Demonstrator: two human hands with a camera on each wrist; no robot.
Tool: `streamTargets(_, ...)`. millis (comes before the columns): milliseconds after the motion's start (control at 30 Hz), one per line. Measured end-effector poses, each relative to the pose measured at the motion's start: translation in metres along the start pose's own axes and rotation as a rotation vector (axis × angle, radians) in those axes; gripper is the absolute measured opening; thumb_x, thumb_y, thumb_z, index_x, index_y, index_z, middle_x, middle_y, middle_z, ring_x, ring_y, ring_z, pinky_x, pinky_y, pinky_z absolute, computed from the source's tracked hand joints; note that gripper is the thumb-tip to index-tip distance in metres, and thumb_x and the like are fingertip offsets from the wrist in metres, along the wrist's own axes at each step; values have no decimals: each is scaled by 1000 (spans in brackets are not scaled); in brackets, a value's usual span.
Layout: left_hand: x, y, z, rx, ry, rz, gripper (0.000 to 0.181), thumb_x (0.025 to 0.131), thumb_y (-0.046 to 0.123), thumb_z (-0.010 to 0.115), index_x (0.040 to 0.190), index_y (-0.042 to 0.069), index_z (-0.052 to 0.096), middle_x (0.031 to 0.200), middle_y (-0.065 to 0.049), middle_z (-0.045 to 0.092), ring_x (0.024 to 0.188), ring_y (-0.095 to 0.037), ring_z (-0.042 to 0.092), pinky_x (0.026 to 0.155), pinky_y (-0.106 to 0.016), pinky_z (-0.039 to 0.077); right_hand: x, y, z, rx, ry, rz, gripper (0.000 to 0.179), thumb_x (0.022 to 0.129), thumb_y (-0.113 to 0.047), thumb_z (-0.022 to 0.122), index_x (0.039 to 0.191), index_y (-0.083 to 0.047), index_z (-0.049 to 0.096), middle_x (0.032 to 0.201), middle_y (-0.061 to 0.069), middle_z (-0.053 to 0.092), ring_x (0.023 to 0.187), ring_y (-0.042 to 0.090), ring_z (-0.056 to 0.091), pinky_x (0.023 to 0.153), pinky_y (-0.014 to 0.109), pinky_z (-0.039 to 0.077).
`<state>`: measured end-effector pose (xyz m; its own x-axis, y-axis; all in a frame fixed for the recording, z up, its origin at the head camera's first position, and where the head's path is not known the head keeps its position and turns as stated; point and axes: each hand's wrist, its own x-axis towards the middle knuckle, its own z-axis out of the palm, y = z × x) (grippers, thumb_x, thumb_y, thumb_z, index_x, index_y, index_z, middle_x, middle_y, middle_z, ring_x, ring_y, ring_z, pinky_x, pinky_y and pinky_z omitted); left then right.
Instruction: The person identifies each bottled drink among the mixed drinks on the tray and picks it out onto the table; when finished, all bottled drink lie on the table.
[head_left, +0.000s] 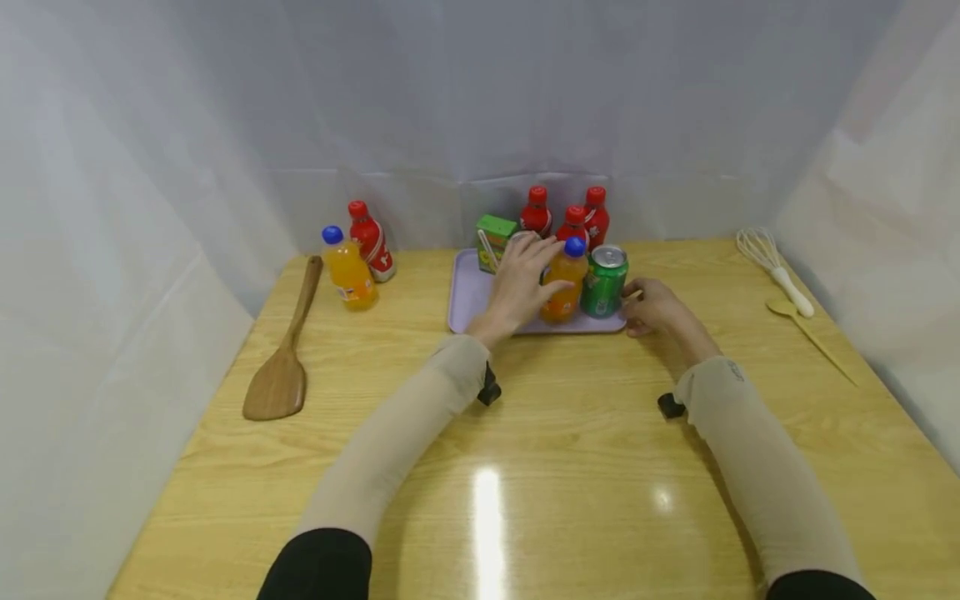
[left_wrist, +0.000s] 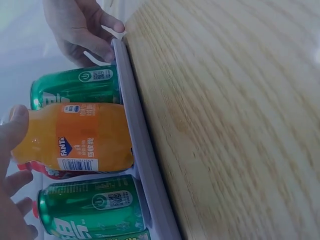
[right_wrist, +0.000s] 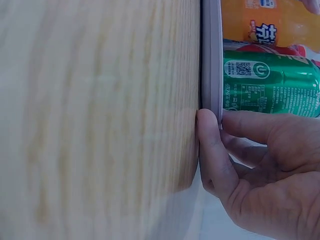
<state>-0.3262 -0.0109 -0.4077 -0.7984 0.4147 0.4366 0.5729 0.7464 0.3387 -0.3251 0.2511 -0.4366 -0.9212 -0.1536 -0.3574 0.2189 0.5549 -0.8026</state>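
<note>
A light purple tray [head_left: 468,296] holds drinks near the back of the table. My left hand [head_left: 519,279] is at an orange Fanta bottle [head_left: 564,287] with a blue cap, fingers spread behind its top and thumb in front. In the left wrist view the thumb overlaps the bottle's neck and the other fingers stand apart. My right hand [head_left: 656,310] pinches the tray's near right corner between thumb and fingers, beside a green can [head_left: 604,283]. A second green can [left_wrist: 95,202] stands on the Fanta's other side, mostly hidden by my left hand in the head view.
A green drink carton [head_left: 495,237] and several red bottles [head_left: 536,212] stand at the tray's back. Left of it are another orange bottle [head_left: 350,275], a red bottle [head_left: 371,242] and a wooden spatula [head_left: 277,383]. A whisk [head_left: 776,267] and a yellow spoon [head_left: 806,333] lie right.
</note>
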Motion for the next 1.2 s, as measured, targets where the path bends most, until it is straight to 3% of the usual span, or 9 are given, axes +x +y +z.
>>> streamTargets(133,-2,4,-3,-38,-3,-26,69,94,44,76,154,17,54,156,-4,60,147,-27,49,129,-42,35,-1,1,0,4,-5,-9,58,99,1,60,150,12,36,113,20,48,74,14,62,68,24,64)
streamTargets(333,-4,11,-13,-135,-23,-72,68,96,41,76,156,19,52,140,-6,67,123,-25,65,104,-39,56,-1,2,-1,10,-2,-20,57,99,1,59,149,12,36,111,18,47,75,13,61,67,23,64)
streamTargets(433,-5,12,-17,-189,-32,-100,68,96,38,76,156,17,52,142,-8,67,124,-25,67,105,-38,56,-1,1,0,15,-3,-18,56,99,1,59,149,12,36,111,17,46,76,13,60,67,23,64)
streamTargets(600,-7,12,-22,-290,-30,-130,67,97,32,76,156,12,51,154,-8,60,140,-25,60,119,-36,48,-2,-1,1,22,-8,-11,55,99,1,59,149,12,36,111,17,46,76,13,60,67,24,64)
streamTargets(900,-10,16,-27,-465,-6,-169,65,98,24,75,157,12,49,158,-8,57,147,-24,54,125,-38,43,-1,0,1,5,-9,-1,55,100,1,58,149,12,36,111,18,46,74,13,61,67,24,64)
streamTargets(1033,-11,18,-28,-588,26,-216,65,98,22,75,157,14,49,158,-8,56,142,-24,56,115,-41,53,-2,1,1,7,-10,0,54,100,1,58,149,12,36,110,17,46,73,13,61,66,25,64)
streamTargets(1200,-12,20,-34,-697,127,-244,64,96,19,77,155,18,52,150,-7,61,129,-25,62,96,-38,62,0,1,0,3,-9,1,54,100,1,58,148,12,36,112,19,46,74,13,62,67,25,64)
